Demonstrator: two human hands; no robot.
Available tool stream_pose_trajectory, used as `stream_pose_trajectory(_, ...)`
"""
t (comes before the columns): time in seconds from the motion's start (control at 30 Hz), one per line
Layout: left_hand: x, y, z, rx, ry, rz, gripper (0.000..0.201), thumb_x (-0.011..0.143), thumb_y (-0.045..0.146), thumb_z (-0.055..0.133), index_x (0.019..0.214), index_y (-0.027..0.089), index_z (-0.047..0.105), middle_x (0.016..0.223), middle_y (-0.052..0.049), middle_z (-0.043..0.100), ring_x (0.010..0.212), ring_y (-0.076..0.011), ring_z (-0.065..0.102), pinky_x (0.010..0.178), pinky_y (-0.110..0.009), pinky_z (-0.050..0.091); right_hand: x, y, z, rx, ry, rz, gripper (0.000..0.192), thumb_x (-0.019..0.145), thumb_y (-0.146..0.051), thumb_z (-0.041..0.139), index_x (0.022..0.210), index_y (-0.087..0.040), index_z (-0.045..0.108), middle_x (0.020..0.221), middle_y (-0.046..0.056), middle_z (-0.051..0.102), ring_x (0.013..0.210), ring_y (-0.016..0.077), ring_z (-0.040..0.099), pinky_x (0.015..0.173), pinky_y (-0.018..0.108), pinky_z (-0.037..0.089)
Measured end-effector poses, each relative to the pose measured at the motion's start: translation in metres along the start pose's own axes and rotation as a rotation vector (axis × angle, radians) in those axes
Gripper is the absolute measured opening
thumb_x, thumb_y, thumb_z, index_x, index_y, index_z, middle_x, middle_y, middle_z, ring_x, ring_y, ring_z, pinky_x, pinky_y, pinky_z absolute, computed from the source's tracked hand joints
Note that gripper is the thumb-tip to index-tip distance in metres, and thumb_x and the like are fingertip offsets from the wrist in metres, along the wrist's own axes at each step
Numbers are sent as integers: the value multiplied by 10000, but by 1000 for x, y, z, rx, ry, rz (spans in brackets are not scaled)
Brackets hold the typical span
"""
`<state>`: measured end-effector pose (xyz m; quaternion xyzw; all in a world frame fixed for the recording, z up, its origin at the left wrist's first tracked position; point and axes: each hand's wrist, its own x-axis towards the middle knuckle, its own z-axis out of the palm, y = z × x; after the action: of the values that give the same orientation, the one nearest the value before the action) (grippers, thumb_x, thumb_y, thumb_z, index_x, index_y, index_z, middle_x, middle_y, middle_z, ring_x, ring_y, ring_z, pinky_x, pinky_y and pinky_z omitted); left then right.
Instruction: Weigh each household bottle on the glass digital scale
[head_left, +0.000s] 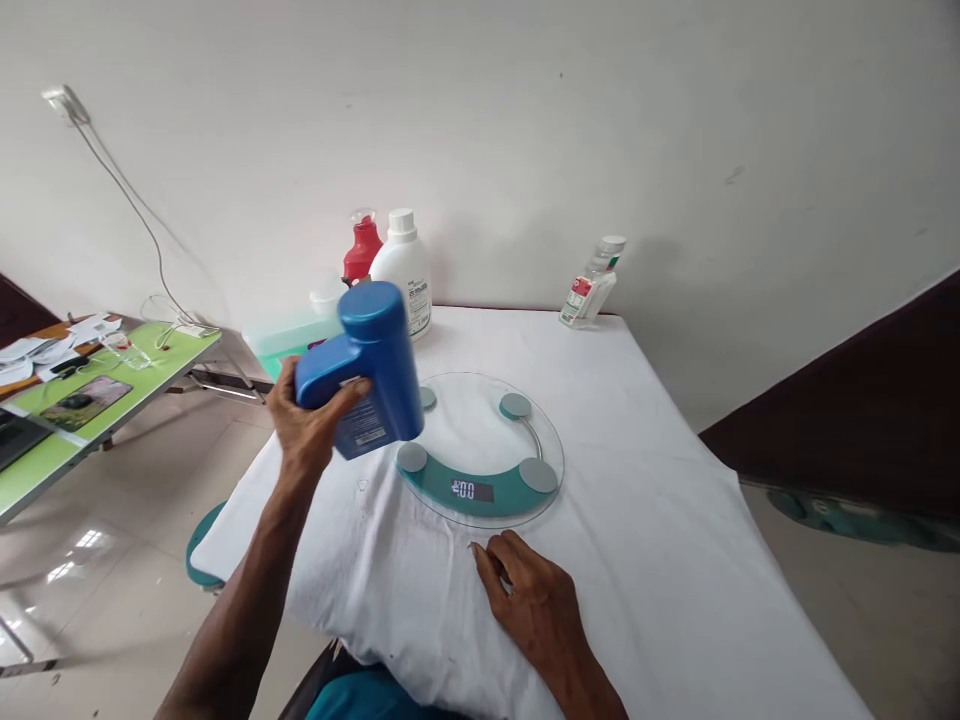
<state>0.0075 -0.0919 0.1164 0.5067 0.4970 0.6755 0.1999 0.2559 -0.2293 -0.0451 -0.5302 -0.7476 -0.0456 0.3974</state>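
Note:
My left hand [304, 425] grips a blue plastic bottle [375, 375] by its handle and holds it in the air, just left of a round glass scale [487, 440]. The scale lies on the white cloth and its display [471, 490] reads zeros. My right hand [529, 590] rests flat on the cloth just in front of the scale, fingers spread, holding nothing.
A white-covered table [660, 520] stands against the wall. At its back are a white bottle [405, 270], a red spray bottle [361, 248], a pale green tub [289, 335] and a small clear bottle [592, 282]. A green side table [97, 400] with papers stands left.

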Motion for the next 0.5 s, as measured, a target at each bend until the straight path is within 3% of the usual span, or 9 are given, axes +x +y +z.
stream_pose_trajectory(0.17,-4,-16,74,-88,-208,-44,513,605,472,971,912,189,673,866,-21,676,768,-174,645,679,-298,563,-1,-1,-1,8,7,-4,415,1120,-256,476,708,-228,506,641,-60,507,484,73,476,510,228,369)
stream_pose_trajectory(0.27,-9,-32,105,-99,-283,-42,532,592,515,982,881,190,675,865,-33,694,797,-196,670,709,-325,579,-1,-1,-1,9,4,-2,408,1114,-239,479,707,-228,503,643,-60,508,488,72,476,516,232,372)
stream_pose_trajectory(0.37,-14,-40,121,-118,-331,-54,562,574,553,988,873,192,677,870,-35,697,804,-203,675,716,-337,594,0,-1,-1,14,6,6,395,1103,-222,489,708,-229,506,643,-59,511,491,73,479,516,237,368)
stream_pose_trajectory(0.5,-15,-42,129,-124,-379,-85,582,568,573,985,887,196,676,887,-46,699,802,-205,668,712,-351,602,0,-1,-2,29,-6,25,389,1094,-213,496,705,-231,503,643,-57,517,494,74,482,520,234,365)
